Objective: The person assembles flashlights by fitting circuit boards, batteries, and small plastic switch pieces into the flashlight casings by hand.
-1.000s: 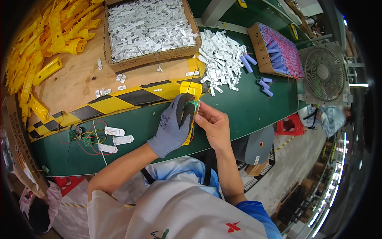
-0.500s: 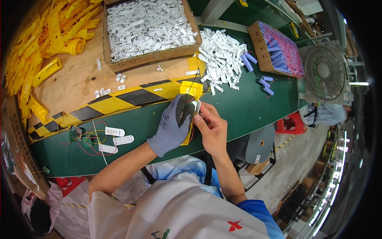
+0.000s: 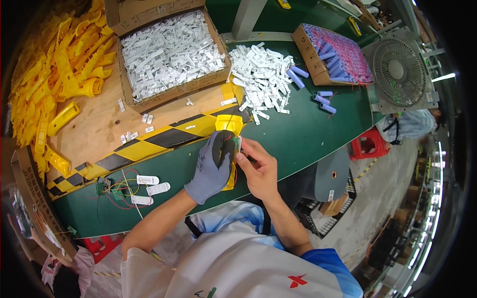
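Note:
My left hand [image 3: 208,166], in a grey and black work glove, is closed round a yellow plastic housing [image 3: 229,122] at the table's front edge. A green circuit board [image 3: 235,142] and thin red and black wires show beside the gloved thumb. Bare and closed in a pinch, my right hand [image 3: 260,174] grips the edge of a small white plastic part [image 3: 240,144] against the housing's right side. My fingers hide most of that part. To the left lie white plastic pieces [image 3: 159,188] wired to green boards [image 3: 103,186].
A carton [image 3: 176,94] of white parts stands on a wooden board edged with yellow-black tape [image 3: 149,145]. Yellow housings [image 3: 67,64] are heaped at left. Loose white parts [image 3: 263,74], purple cylindrical cells [image 3: 325,102] and a box of cells [image 3: 310,54] lie right, beside a fan [image 3: 398,72].
The whole view has turned and shifted slightly. Both hands stay together at the yellow housing, with the right fingers still pinching at its side; the white part shows less now.

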Motion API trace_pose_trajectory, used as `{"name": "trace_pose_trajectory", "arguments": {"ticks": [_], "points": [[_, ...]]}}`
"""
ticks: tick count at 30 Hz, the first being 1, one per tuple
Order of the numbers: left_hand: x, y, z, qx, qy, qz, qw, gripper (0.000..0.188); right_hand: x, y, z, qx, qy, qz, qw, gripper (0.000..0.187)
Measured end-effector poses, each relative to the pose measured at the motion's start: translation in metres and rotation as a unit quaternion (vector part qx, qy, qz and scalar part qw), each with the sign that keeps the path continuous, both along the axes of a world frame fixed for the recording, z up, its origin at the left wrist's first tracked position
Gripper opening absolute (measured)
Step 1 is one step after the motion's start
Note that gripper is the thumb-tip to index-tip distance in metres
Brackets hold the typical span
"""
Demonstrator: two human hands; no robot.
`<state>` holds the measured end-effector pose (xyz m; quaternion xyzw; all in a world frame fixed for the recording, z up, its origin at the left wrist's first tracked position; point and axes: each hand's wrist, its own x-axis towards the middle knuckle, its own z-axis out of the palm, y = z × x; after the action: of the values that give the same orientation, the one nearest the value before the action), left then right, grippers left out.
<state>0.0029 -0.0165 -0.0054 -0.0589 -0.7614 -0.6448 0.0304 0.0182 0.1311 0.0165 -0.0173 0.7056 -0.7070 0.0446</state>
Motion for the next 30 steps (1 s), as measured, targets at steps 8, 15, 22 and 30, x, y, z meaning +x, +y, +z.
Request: {"name": "trace_pose_trajectory", "arguments": {"ticks": [8, 15, 22, 30], "points": [[0.003, -0.008, -0.002, -0.066, 0.019, 0.012, 0.998, 0.025, -0.014, 0.009, 0.020, 0.245, 0.195, 0.063, 0.948, 0.041], [-0.005, 0.006, 0.017, 0.209, -0.080, 0.130, 0.966, 0.042, -0.004, 0.004, 0.036, 0.207, 0.165, 0.129, 0.956, 0.086], [0.030, -0.002, 0.029, 0.259, -0.064, 0.088, 0.960, 0.060, -0.001, 0.033, 0.022, 0.234, 0.139, 0.113, 0.956, 0.075], [0.073, 0.007, 0.060, -0.261, 0.190, 0.316, 0.893, 0.076, -0.010, 0.076, 0.000, 0.285, 0.230, 0.108, 0.924, 0.055]]}}
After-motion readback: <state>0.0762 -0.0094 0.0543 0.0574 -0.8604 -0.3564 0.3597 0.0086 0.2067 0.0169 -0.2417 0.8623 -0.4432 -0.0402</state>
